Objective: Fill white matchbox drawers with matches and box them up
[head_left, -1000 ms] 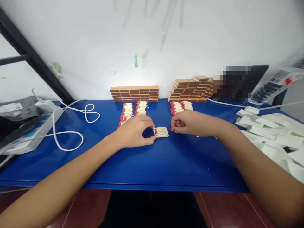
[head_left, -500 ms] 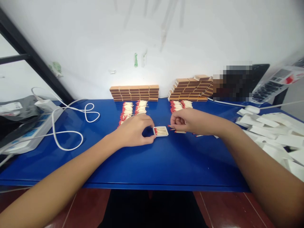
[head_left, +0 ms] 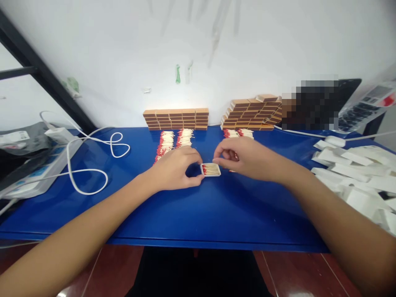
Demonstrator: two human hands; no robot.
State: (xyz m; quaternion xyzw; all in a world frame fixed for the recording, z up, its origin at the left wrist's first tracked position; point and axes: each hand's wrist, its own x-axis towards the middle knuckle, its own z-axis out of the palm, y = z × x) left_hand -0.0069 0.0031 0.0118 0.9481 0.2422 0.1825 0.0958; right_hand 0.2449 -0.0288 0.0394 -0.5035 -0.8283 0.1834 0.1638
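My left hand (head_left: 176, 170) pinches the left end of a small white matchbox tray (head_left: 220, 170) between thumb and forefinger. Inside the tray lie red-headed matches (head_left: 212, 169), side by side with their heads to the left. At the tray's upper right corner is my right hand (head_left: 243, 159), fingers curled and pressed together; whether they hold a match is hidden. Part of a few loose matches shows under this hand. Behind the left hand stand two rows of matches (head_left: 166, 142), and behind the right hand are two more (head_left: 246, 133), partly covered.
Closed brown matchboxes form a neat stack (head_left: 176, 119) and a stepped stack (head_left: 250, 113) against the wall. White empty trays (head_left: 355, 173) are heaped at the right. A white cable (head_left: 107, 181) and a power strip (head_left: 40, 177) lie left on the blue table (head_left: 198, 218).
My right hand has moved left, from the loose matches to the tray's right corner. My left hand keeps its pinch on the tray. The view has shifted slightly.
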